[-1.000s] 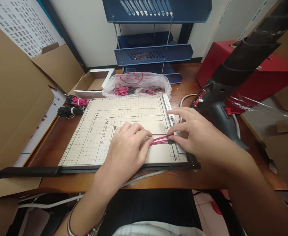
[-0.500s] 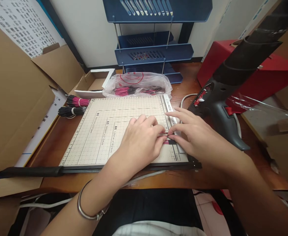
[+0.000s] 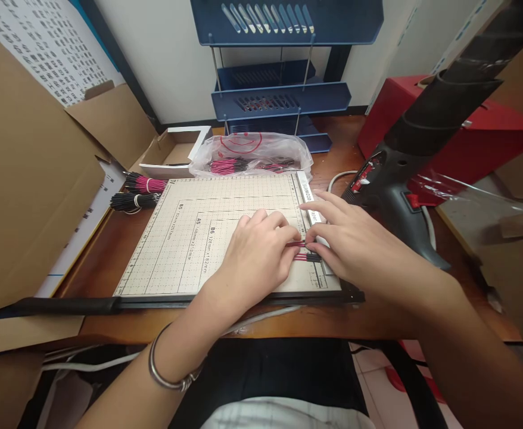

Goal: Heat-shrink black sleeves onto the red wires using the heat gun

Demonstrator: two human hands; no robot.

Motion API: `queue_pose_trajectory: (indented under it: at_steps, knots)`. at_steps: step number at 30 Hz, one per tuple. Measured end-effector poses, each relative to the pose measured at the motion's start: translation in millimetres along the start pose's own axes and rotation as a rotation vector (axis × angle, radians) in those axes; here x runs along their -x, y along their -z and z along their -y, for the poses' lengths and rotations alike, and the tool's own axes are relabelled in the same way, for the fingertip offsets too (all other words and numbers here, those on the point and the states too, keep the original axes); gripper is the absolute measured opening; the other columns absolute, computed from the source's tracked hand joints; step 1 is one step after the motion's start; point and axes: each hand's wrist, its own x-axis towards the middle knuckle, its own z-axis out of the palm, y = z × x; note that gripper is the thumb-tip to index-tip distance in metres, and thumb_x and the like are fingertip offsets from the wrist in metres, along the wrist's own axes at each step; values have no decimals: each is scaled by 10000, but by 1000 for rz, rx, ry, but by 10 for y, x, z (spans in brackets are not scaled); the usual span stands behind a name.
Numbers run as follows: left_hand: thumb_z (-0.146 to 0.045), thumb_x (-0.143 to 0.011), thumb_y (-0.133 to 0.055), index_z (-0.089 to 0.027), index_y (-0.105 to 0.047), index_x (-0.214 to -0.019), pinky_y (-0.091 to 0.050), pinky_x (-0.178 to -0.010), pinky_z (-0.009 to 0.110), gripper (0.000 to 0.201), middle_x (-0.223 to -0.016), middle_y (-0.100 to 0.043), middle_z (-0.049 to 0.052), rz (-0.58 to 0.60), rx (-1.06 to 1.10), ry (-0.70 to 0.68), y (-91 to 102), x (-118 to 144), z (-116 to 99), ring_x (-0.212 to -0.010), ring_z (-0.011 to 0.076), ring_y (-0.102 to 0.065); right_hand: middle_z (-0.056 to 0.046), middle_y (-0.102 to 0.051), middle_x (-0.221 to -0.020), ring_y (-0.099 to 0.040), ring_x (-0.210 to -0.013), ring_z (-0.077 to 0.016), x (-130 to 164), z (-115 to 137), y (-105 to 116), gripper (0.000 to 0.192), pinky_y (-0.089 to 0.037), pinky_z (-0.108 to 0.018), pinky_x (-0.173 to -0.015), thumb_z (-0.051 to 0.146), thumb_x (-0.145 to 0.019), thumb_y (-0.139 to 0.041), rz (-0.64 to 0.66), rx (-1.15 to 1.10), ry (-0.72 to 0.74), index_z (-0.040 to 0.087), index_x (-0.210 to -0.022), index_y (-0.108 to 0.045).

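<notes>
My left hand (image 3: pixel 261 250) is closed, with a thin red wire (image 3: pixel 294 243) pinched between thumb and forefinger. At the wire's black end, my right hand (image 3: pixel 335 229) pinches with thumb and forefinger, its other fingers stretched over the ruler edge (image 3: pixel 307 193). Just below, several red wires with black ends (image 3: pixel 307 257) lie side by side on the paper cutter (image 3: pixel 185 238), their far parts hidden by my left hand. The cutter's cream board carries printed grid lines and paper sizes.
Two tied wire bundles (image 3: pixel 133 202) lie left of the board. Behind it are a plastic bag of wires (image 3: pixel 255 156), a small open box (image 3: pixel 174 149) and a blue tray rack (image 3: pixel 283 101). A heat gun (image 3: pixel 404 185) and red box (image 3: pixel 449 119) stand right. The cutter's handle (image 3: pixel 71 305) runs along the front.
The view has shifted slightly. Both hands stay in nearly the same place over the cutter, with small finger movements at the wire. A little more of the held red wire shows between them.
</notes>
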Motion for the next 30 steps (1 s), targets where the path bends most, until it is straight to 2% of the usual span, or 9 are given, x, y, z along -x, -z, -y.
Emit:
queue_pose_trajectory:
  at_steps: [7,12,15,19,23,26,30]
  knots:
    - [-284,-961,-674,-246,-797,-918,-343,-708,359,136,-970,-733,7,-172,-12,-111,-52,18,49,-823,215,-492,-117,-586,-1374,-396,-1470,-339,75,-46,-23,206,-485,-555,-1096,224,-992,-508,-91,-98,-14,165,-905,-685]
    - [-256,-975,-656,-215,-772,-873,-323,-697,363,160,-917,-766,-1,-194,-27,-150,-60,24,77,-779,207,-460,-103,-605,-1315,-430,-1436,-318,75,-36,-28,188,-479,-535,-1087,221,-992,-520,-106,-187,-33,181,-891,-673]
    - [-237,-982,-647,-194,-746,-886,-335,-697,360,144,-904,-767,0,-210,16,-135,-57,48,87,-769,202,-452,-84,-627,-1272,-511,-1343,-263,72,-34,-36,141,-473,-481,-1083,229,-989,-548,-160,-264,-23,190,-941,-675]
    - [-228,-1007,-609,-182,-736,-921,-359,-724,363,161,-899,-756,10,-230,133,-128,-24,113,78,-772,194,-475,-10,-711,-1051,-621,-1109,-185,73,-1,-27,103,-470,-398,-1029,259,-977,-611,-220,-345,12,222,-1032,-690]
    - [-218,-1000,-622,-178,-740,-925,-378,-772,377,146,-909,-756,17,-241,229,-80,28,201,36,-792,188,-537,24,-732,-906,-648,-891,-143,77,61,7,75,-456,-373,-959,215,-964,-634,-295,-378,37,211,-951,-708]
    - [-207,-960,-686,-199,-764,-936,-397,-798,369,82,-899,-757,6,-271,337,-24,44,270,26,-797,174,-571,26,-729,-859,-651,-853,-132,76,99,27,88,-452,-356,-931,190,-957,-637,-340,-427,43,198,-911,-712]
    - [-223,-923,-739,-257,-794,-943,-455,-807,325,67,-874,-753,-13,-217,621,127,37,339,66,-863,168,-629,38,-729,-845,-650,-815,-112,74,151,24,97,-453,-326,-887,182,-964,-630,-346,-484,75,194,-912,-711]
